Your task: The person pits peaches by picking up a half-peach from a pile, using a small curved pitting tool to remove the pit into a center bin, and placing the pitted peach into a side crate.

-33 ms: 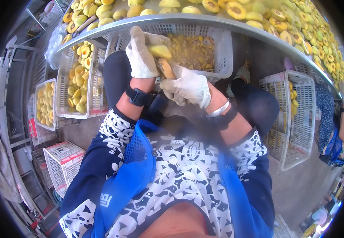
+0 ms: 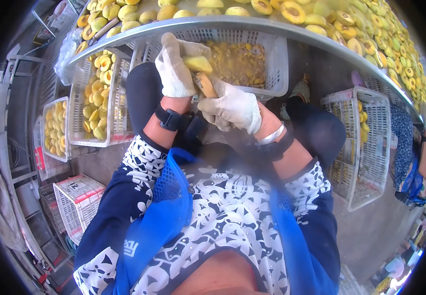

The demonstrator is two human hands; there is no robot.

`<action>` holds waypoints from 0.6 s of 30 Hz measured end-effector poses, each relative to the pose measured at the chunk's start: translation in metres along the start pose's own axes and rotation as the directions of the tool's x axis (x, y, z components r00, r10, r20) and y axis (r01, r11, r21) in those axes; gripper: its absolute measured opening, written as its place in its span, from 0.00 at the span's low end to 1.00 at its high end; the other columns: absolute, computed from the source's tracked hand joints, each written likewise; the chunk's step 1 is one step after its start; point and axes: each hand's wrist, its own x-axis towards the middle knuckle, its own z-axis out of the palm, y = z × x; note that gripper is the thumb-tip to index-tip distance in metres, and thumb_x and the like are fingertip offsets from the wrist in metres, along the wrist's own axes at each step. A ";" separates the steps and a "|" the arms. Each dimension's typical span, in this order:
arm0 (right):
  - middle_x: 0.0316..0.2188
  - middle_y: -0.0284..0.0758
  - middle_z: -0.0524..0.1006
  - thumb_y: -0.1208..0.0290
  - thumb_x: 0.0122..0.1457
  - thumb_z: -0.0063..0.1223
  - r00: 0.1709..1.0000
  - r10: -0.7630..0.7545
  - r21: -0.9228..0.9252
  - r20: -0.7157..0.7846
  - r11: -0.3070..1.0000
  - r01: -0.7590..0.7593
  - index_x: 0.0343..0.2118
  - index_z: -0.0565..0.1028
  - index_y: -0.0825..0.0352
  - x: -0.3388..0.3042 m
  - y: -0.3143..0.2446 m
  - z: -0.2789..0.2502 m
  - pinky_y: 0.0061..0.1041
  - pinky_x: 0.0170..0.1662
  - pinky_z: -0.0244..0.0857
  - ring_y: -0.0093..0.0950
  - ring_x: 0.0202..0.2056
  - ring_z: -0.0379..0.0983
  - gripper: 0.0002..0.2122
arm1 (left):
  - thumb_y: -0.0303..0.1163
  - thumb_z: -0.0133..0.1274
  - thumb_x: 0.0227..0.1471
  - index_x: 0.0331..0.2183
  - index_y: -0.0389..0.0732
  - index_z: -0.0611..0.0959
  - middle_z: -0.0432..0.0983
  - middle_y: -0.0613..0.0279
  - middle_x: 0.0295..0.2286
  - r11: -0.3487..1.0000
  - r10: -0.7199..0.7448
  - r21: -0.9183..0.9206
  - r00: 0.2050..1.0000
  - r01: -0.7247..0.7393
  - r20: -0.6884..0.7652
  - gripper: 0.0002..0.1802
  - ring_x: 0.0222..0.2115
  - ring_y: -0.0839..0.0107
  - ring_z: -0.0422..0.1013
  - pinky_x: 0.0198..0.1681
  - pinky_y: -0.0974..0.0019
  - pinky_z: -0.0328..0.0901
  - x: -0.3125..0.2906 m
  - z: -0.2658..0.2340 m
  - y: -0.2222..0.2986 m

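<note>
My left hand (image 2: pixel 174 69), in a whitish work glove, is closed around a yellow peach piece (image 2: pixel 199 64). My right hand (image 2: pixel 233 105), gloved alike, grips a small tool with a tan, wood-coloured handle (image 2: pixel 205 85). The tool's upper end meets the lower side of the fruit; its working tip is hidden there. Both hands are close together over the near edge of a white plastic crate (image 2: pixel 279 64). Inside that crate lie many yellow-brown fruit scraps (image 2: pixel 237 61).
A metal-edged table (image 2: pixel 208 21) heaped with halved peaches (image 2: pixel 316 19) curves across the top. Crates of peach halves (image 2: pixel 95 105) stand at left, beside another crate (image 2: pixel 81 201). At right is a white crate (image 2: pixel 370 142) with some fruit, and another person's arm (image 2: pixel 424 160).
</note>
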 end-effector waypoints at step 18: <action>0.16 0.28 0.65 0.72 0.54 0.50 0.921 0.262 0.268 0.289 0.901 -0.341 0.31 0.66 0.62 0.036 0.016 0.011 0.13 0.14 0.47 0.15 0.13 0.56 0.05 | 0.55 0.32 0.61 0.17 0.39 0.73 0.77 0.51 0.21 0.991 -0.120 -0.032 0.976 0.128 0.183 0.34 0.18 0.70 0.70 0.23 0.70 0.65 -0.005 -0.064 -0.018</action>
